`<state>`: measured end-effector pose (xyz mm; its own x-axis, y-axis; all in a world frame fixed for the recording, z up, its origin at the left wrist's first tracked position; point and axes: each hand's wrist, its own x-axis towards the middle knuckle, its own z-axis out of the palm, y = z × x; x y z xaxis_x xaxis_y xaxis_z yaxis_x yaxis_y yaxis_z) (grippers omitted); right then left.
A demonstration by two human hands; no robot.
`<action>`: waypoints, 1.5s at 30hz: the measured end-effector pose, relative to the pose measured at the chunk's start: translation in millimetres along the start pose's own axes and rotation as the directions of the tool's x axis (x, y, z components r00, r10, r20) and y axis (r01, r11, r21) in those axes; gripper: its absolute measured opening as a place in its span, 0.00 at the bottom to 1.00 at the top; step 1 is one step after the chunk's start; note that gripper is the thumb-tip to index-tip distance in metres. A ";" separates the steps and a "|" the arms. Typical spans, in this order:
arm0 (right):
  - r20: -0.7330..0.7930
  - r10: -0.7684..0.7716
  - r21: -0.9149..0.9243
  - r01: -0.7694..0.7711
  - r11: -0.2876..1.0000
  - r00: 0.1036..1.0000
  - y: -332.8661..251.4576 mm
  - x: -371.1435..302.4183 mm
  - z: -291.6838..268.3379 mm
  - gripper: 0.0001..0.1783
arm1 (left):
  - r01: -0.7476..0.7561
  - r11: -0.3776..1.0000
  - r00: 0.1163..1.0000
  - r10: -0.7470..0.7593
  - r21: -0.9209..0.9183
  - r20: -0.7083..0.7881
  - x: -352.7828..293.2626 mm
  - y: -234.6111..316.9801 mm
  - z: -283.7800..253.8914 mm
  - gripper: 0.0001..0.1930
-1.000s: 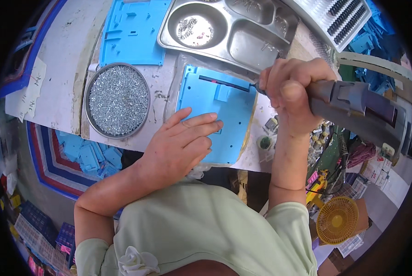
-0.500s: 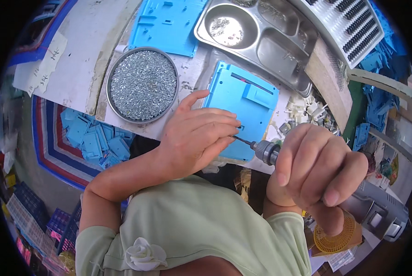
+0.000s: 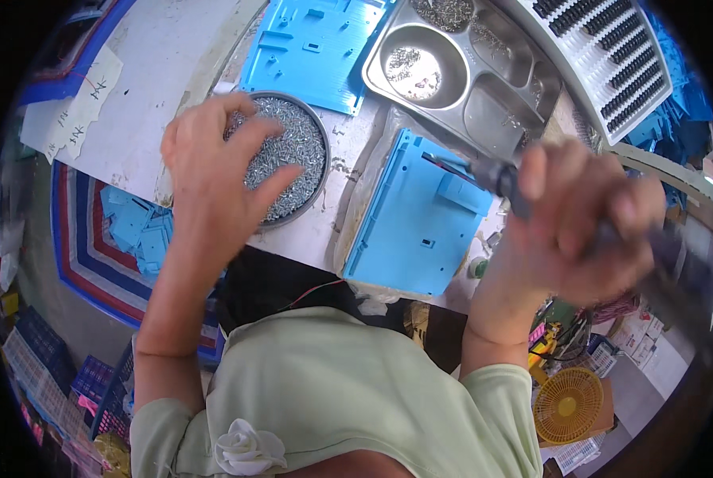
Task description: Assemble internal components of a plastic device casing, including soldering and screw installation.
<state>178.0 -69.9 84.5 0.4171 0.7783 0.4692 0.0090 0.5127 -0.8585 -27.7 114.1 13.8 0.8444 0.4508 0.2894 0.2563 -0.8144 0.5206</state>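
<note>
My left hand (image 3: 217,171) is over the left side of a round metal bowl (image 3: 324,171) of small silvery screws (image 3: 289,167), its fingers spread apart with nothing seen between them. My right hand (image 3: 583,215), smeared by motion, is wrapped round a grey electric screwdriver (image 3: 503,179). The screwdriver's bit points left over the upper part of a light blue plastic housing (image 3: 408,231), which lies flat on the table between my hands. That housing has a slot, a raised block and small holes.
Another blue plastic panel (image 3: 304,52) lies behind the bowl. A steel compartment tray (image 3: 460,107) with small metal parts stands at the back. Farther right is a white rack (image 3: 599,48) with rows of black parts. Blue pieces (image 3: 133,227) fill a striped bag at left.
My left hand has left the blue housing and moved left to the screw bowl. My right hand has lifted the screwdriver up and away from the housing's lower part.
</note>
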 end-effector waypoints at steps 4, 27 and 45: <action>-0.024 -0.025 -0.053 0.024 0.998 0.999 43.0 9.8 -2.8 0.13 | -0.003 0.997 0.997 -0.003 0.074 0.076 -22.5 -26.8 8.2 0.09; -0.083 0.065 -0.159 -0.077 0.984 0.994 40.2 -1.8 33.9 0.12 | -0.018 0.999 1.000 0.018 -0.032 -0.008 -18.9 -25.5 7.3 0.06; 0.112 0.056 0.126 -0.070 0.990 0.992 -10.4 -31.6 49.2 0.23 | -0.323 0.819 0.942 0.327 -0.474 -0.077 -24.7 37.9 34.4 0.12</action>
<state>120.0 -82.0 88.8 0.3129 0.8415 0.4404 -0.1349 0.4983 -0.8564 -22.6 59.6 -1.2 0.8430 0.1864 0.5046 -0.2859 -0.6394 0.7138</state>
